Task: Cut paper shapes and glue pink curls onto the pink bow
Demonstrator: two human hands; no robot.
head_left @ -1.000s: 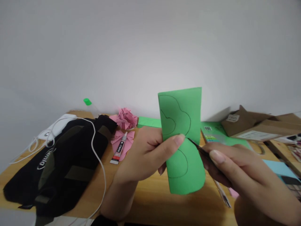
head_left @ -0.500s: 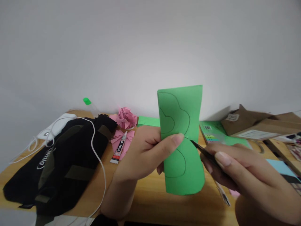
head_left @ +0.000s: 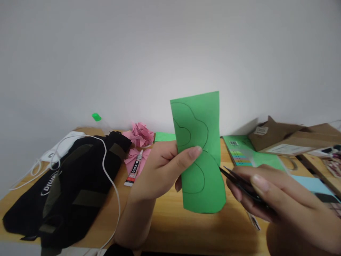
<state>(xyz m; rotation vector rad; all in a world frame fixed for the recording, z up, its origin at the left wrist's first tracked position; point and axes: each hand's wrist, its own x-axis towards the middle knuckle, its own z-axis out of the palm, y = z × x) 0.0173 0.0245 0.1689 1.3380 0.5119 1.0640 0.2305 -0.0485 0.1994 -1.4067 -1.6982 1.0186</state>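
My left hand (head_left: 165, 170) pinches a folded green paper (head_left: 210, 142) upright in front of me, its thumb lying across the middle. Dark curved outlines are drawn on the paper, and its lower right corner is rounded. In my right hand (head_left: 271, 195) is a slim black cutting tool, which looks like small snips (head_left: 239, 183). Its two pointed tips are spread apart, at the paper's right edge just above the rounded part. My palm and fingers hide the tool's handle.
A black bag (head_left: 77, 188) with a white cable lies at left. Near it are a B-7000 glue tube (head_left: 134, 169), pink folded paper (head_left: 146, 155) and a crumpled pink paper bundle (head_left: 142, 135). A green pack (head_left: 255, 149) and cardboard (head_left: 287, 137) are at the back right.
The paper has shifted left and slightly up with my left hand. The snips' tips have gone from the drawn line inside the paper to its right edge and have spread.
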